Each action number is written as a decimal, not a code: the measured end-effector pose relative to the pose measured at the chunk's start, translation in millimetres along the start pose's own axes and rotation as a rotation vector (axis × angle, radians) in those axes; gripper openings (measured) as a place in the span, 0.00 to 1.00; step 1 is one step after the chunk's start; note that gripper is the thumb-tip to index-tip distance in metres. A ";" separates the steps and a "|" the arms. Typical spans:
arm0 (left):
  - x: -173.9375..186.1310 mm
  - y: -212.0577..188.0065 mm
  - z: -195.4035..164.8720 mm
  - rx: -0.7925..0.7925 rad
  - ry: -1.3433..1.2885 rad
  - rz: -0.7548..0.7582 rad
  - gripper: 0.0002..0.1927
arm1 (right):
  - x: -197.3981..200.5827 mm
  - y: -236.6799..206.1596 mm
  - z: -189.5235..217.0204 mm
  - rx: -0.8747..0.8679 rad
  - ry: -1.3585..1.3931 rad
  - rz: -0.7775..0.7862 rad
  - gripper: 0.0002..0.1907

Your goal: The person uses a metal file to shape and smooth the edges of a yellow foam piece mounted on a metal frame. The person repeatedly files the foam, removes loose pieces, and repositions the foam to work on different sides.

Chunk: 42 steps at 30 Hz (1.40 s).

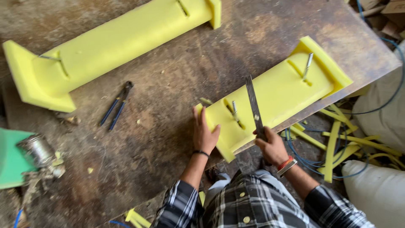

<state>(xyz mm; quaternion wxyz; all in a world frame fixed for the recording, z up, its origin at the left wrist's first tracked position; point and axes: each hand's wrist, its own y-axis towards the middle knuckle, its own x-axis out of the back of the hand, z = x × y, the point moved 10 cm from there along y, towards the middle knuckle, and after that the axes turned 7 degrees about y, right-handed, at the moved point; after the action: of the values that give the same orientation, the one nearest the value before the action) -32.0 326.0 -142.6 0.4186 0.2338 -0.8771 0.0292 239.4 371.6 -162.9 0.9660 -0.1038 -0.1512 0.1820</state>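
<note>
A yellow foam piece (278, 95) with slots and upturned ends lies at the near right edge of a worn wooden table (177, 84). My left hand (204, 134) lies flat against its near left end, fingers spread. My right hand (271, 145) grips the handle end of a long thin metal blade (254, 105), which lies across the foam's middle and points away from me. Two metal pins (308, 65) stand in the foam's slots.
A longer yellow foam piece (114, 42) lies across the far left of the table. Blue-handled pincers (117, 105) rest between the two pieces. A metal tin (37, 148) sits on a green sheet at left. Yellow foam strips (337, 139), blue cable and white sacks lie on the floor at right.
</note>
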 end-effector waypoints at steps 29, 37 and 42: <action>-23.0 -68.0 40.8 0.366 -0.170 -0.189 0.45 | -39.9 -2.0 -25.1 -0.481 0.359 0.686 0.21; -28.3 -108.1 51.3 0.599 -0.268 -0.209 0.31 | -32.3 -11.9 -48.4 -0.547 0.256 0.731 0.25; -28.0 -110.6 53.1 0.674 -0.245 -0.156 0.33 | -47.5 -1.6 -30.0 -0.373 0.295 0.697 0.31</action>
<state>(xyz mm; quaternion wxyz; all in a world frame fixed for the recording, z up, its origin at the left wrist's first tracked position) -7.1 225.4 -214.0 0.2107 0.4266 -0.8414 0.2564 207.7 347.6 -202.5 0.8226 -0.3467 0.0025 0.4506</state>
